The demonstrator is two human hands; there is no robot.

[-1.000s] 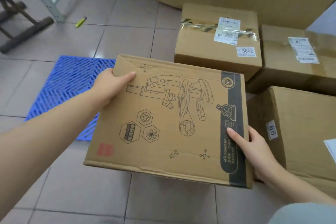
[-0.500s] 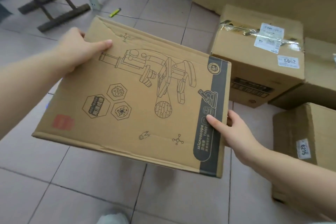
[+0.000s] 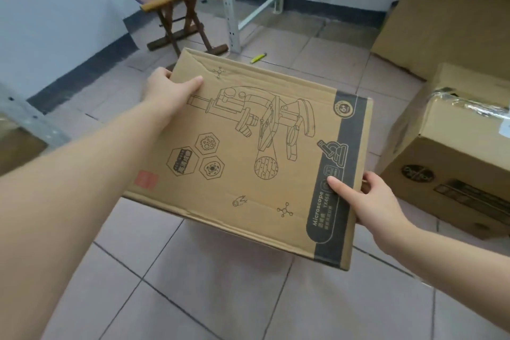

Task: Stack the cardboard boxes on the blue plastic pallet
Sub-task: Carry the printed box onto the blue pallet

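Note:
I hold a flat cardboard box printed with a microscope drawing (image 3: 248,152) in the air above the tiled floor, its top face tilted toward me. My left hand (image 3: 165,91) grips its far left corner, thumb on top. My right hand (image 3: 361,199) grips the near right edge over the dark printed band, thumb on top. The blue plastic pallet is out of view. Another taped cardboard box (image 3: 455,152) rests on the floor to the right.
A very large cardboard box (image 3: 447,14) leans at the back right. A wooden folding stool (image 3: 176,5) stands at the back by the wall, next to a white metal rack post (image 3: 229,3). A yellow marker (image 3: 258,58) lies on the tiles.
The view has swung left and up: the pallet and the boxes at the right have left the frame, and the stool and wall have appeared. Both hands keep the same grip on the box.

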